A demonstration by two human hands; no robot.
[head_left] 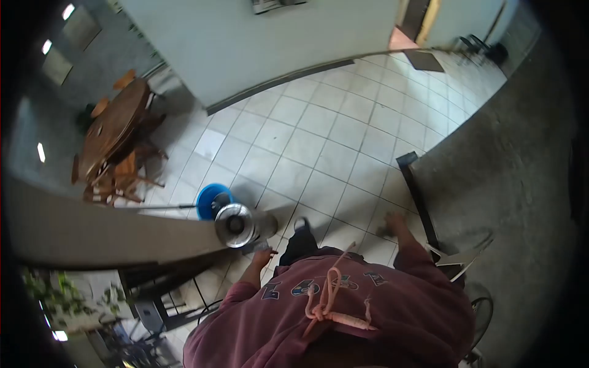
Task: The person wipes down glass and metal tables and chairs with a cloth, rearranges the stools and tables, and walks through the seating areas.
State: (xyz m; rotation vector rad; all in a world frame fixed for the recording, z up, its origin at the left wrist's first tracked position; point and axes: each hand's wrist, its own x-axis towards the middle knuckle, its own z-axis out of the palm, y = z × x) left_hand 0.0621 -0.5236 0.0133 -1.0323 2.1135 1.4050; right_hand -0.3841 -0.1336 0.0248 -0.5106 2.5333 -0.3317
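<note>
My left hand (264, 256) is beside a shiny metal cylinder (235, 226) with a round top and a dark centre; its fingers are partly visible, and whether it holds anything is unclear. Just behind the cylinder is a blue bucket (207, 195) with a dark object inside and a long thin handle reaching to the left. My right hand (393, 224) hangs over the tiled floor (319, 147), near the edge of the grey wall on the right. Something greyish shows at its fingers, too blurred to identify.
A wooden table (113, 126) with chairs (126, 168) stands at the left. A grey wall (491, 165) rises on the right. A dark mat (423, 61) lies by the far doorway. Plants and a dark metal frame are at the lower left.
</note>
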